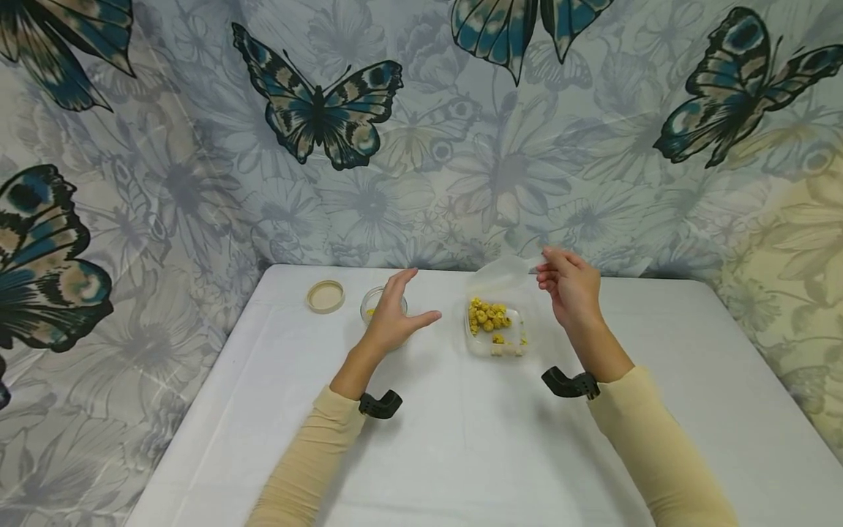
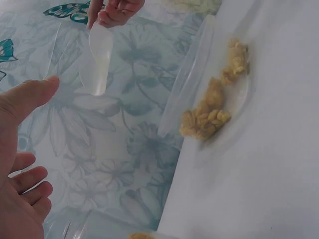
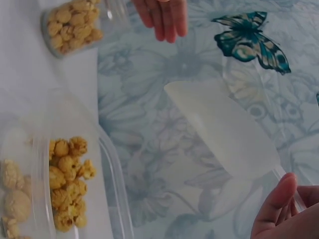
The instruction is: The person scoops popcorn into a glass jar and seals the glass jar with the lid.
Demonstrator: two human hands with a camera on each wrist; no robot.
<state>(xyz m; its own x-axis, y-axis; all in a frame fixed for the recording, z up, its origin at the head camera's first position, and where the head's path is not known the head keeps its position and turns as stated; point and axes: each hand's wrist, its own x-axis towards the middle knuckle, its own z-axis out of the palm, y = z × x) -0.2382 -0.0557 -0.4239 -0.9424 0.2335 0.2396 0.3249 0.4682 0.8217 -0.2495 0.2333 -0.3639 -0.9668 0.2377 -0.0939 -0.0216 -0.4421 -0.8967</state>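
Observation:
My right hand (image 1: pixel 571 289) grips the handle of a translucent white scoop (image 1: pixel 502 272), raised above the far side of a clear plastic container (image 1: pixel 476 348). The scoop (image 3: pixel 224 129) looks empty in the right wrist view. Yellow caramel popcorn (image 1: pixel 487 315) is heaped in the container's far part, with a few pieces nearer the front. My left hand (image 1: pixel 391 322) has its thumb and fingers spread, holding nothing, and partly hides a glass jar (image 1: pixel 372 296). In the right wrist view, popcorn fills the lower part of the jar (image 3: pixel 72 27).
A round pale lid (image 1: pixel 326 297) lies left of the jar on the white-covered table (image 1: pixel 461 454). Behind the table's far edge hangs a butterfly-print cloth (image 1: pixel 395 197), which also runs along the left and right sides.

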